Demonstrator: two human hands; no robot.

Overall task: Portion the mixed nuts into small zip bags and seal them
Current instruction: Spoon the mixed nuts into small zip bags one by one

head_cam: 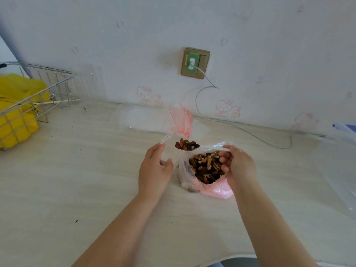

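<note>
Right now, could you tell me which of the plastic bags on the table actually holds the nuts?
The pink-bottomed bag beside the right hand, its mouth open on nuts. The red-striped zip bags behind it lie flat.

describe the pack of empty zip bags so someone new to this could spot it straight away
Start at the brass wall socket with the green plug, then drop straight down to the pale countertop. There, just behind the open bag of nuts, lies the pack of empty zip bags. It is the only clear plastic with thin red stripes.
</note>
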